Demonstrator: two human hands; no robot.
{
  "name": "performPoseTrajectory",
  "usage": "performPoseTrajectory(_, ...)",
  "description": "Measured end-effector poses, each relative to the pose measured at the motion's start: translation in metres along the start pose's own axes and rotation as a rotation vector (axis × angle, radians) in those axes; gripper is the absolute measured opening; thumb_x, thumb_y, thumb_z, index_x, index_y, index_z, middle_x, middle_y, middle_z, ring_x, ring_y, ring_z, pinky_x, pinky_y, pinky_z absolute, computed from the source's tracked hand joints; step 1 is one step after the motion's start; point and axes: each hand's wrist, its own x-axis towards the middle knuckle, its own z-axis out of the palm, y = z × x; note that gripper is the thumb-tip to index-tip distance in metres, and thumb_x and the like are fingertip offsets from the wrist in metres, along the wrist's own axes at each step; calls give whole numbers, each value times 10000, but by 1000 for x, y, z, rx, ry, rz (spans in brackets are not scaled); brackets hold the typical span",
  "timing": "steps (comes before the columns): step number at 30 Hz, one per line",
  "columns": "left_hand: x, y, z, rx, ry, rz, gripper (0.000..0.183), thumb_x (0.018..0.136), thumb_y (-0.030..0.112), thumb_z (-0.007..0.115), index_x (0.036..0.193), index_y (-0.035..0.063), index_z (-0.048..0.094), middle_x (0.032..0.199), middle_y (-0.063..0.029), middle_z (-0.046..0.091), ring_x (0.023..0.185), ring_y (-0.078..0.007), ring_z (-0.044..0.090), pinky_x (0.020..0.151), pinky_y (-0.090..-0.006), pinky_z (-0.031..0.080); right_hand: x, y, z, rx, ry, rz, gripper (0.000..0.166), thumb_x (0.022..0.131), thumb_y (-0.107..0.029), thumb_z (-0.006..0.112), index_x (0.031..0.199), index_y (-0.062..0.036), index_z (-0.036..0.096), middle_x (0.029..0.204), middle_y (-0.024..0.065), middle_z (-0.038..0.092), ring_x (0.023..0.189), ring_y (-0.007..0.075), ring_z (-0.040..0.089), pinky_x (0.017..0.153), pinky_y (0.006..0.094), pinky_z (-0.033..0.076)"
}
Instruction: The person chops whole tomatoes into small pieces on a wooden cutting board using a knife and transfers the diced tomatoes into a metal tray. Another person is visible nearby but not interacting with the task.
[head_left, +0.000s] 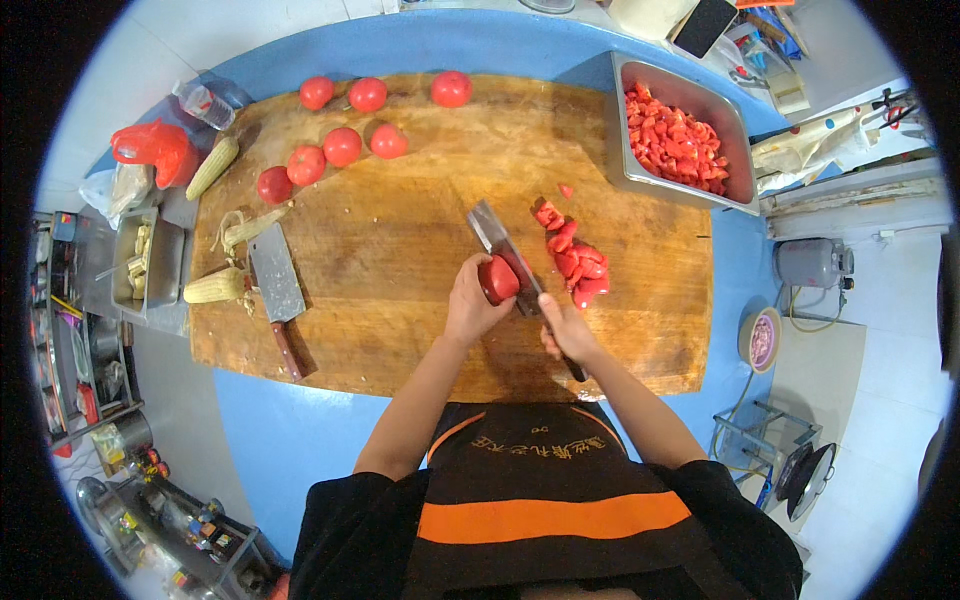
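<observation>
My left hand holds a red tomato against the wooden cutting board. In my right hand is the dark handle of a kitchen knife, whose broad blade stands against the tomato's right side. Part of the red flesh shows just past the blade; how deep the cut runs is hidden. Right of the knife lies a line of cut tomato pieces, with one small bit apart at its far end. Several whole tomatoes rest toward the board's far left.
A deep steel pan of chopped tomato stands at the far right corner. On the left lie a cleaver, corn cobs and corn husk. Beyond the board's left edge are a smaller steel pan, a red plastic bag and a plastic bottle.
</observation>
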Motion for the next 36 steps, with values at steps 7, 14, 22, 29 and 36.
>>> performPoseTrajectory(7, 1, 33, -2, 438, -6, -37, 761, 628, 231, 839, 1283, 104, 473, 1230, -176, 476, 1129, -378, 455, 981, -478, 413, -38, -22, -43, -60, 62, -111, 603, 988, -594, 404, 788, -32, 490, 520, 43, 465, 417, 144, 473, 424, 315, 390)
performPoseTrajectory(14, -30, 13, -14, 222, 104, -108, 715, 694, 229, 860, 1296, 62, 512, 1345, -221, 477, 1261, -387, 459, 1019, -462, 427, -89, -1, -54, -408, 8, -17, 661, 990, -570, 402, 744, 12, 592, 552, 118, 546, 534, 272, 575, 551, 404, 455)
performPoseTrajectory(22, -32, -7, -8, 98, 75, 26, 435, 758, 129, 798, 1139, 30, 612, 1208, -177, 595, 1101, -368, 583, 924, -400, 500, -38, 17, -5, -262, -7, -37, 568, 1019, -466, 429, 803, 26, 612, 501, 91, 431, 476, 248, 529, 475, 404, 406)
performPoseTrajectory(29, -36, -6, -10, -61, 210, -52, 395, 789, 67, 755, 1150, 15, 603, 1171, -155, 609, 1059, -338, 608, 902, -390, 516, -63, -15, -2, -208, 35, -141, 544, 1033, -471, 397, 812, -4, 566, 500, 21, 468, 412, 117, 453, 417, 297, 370)
performPoseTrajectory(36, -37, -9, -5, -124, 189, -125, 274, 821, 0, 736, 1077, -18, 639, 1134, -143, 611, 1020, -245, 637, 882, -317, 541, -84, -1, -1, -440, 64, -139, 678, 1009, -534, 388, 695, 35, 581, 539, 155, 551, 528, 298, 569, 567, 429, 448)
